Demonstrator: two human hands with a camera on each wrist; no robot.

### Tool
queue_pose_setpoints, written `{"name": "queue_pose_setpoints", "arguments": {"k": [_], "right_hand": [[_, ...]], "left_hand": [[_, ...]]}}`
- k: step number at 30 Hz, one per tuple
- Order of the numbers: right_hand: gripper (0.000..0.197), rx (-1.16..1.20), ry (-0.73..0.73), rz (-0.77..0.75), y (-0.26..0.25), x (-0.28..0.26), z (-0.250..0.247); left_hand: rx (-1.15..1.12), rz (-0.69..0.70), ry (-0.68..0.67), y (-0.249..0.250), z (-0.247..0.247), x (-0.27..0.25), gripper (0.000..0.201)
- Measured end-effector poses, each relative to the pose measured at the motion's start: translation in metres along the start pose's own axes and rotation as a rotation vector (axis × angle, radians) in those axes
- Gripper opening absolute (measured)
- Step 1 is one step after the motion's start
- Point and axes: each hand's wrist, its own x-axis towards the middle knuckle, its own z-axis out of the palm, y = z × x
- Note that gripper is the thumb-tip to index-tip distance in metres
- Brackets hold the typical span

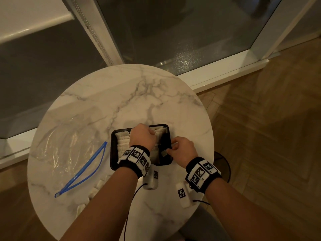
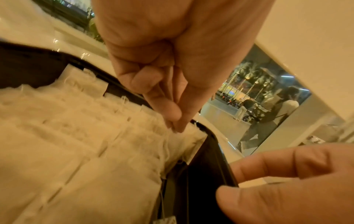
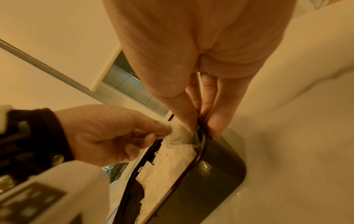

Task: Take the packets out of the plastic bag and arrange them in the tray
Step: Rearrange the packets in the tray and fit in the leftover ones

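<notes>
A black tray point(image 1: 113, 136) sits at the middle of the round marble table, with rows of white packets point(image 1: 122, 145) lying in it. My left hand point(image 1: 152, 133) hovers over the tray's far right part, and its thumb and fingers pinch a white packet point(image 3: 178, 133) at the end of a row point(image 2: 76, 136). My right hand point(image 3: 201, 127) pinches the tray's right rim point(image 3: 203, 136), thumb inside and fingers outside. The clear plastic bag point(image 1: 69, 150) with its blue zip lies flat to the left of the tray.
Several loose white packets point(image 1: 93, 192) lie on the table point(image 1: 139, 94) near my left forearm. A window and its white sill stand behind the table. Wooden floor lies to the right.
</notes>
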Motion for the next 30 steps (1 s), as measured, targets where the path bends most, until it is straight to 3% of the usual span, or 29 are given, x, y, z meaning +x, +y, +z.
{"name": "queue_pose_setpoints", "arguments": {"k": [8,12,16,22,26,30], "right_hand": [[0.022,0.004,-0.004,-0.011,0.001,-0.002,-0.002],[0.019,-0.007,-0.002,-0.026,0.000,-0.004,-0.002],[0.021,0.000,0.000,-0.027,0.001,-0.005,-0.003],[0.028,0.017,-0.002,-0.010,0.004,-0.003,-0.003],[0.030,0.003,0.004,-0.012,0.005,-0.003,-0.001],[0.031,0.001,0.013,-0.018,0.006,-0.003,0.000]], "left_hand": [[0.421,0.353,-0.091,0.024,-0.012,-0.007,0.019],[0.536,0.433,-0.106,0.037,-0.004,-0.002,0.021],[0.572,0.470,-0.039,0.032,0.004,-0.001,0.020],[0.288,0.287,0.100,0.009,-0.013,0.003,0.015],[0.339,0.200,-0.025,0.004,-0.010,-0.002,0.014],[0.128,0.054,-0.077,-0.001,0.003,0.001,0.014]]}}
